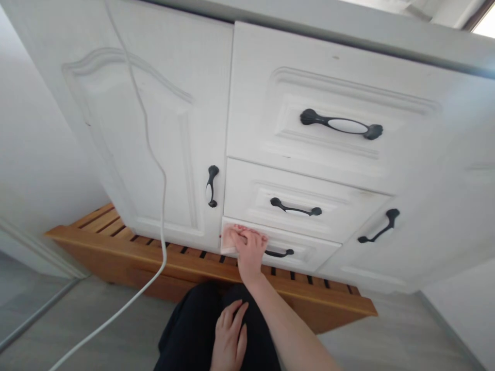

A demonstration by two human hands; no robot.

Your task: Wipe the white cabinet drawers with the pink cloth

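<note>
My right hand (249, 252) reaches up to the lowest drawer (309, 252) of a white cabinet. Under its fingers a pale pink cloth (229, 238) with red markings is held against the left end of the drawer front. Just right of that hand is the drawer's dark handle (284, 253), its left end partly covered. My left hand (229, 335) rests on my dark-trousered knee, fingers stretched out, holding nothing.
A white cable (163, 206) hangs before the left cabinet door (154, 134) and runs down left. The cabinet stands on a slatted wooden bench (185, 265). Above are a middle drawer (247, 180) and a top drawer (251, 103); a right door handle (381, 228) sticks out.
</note>
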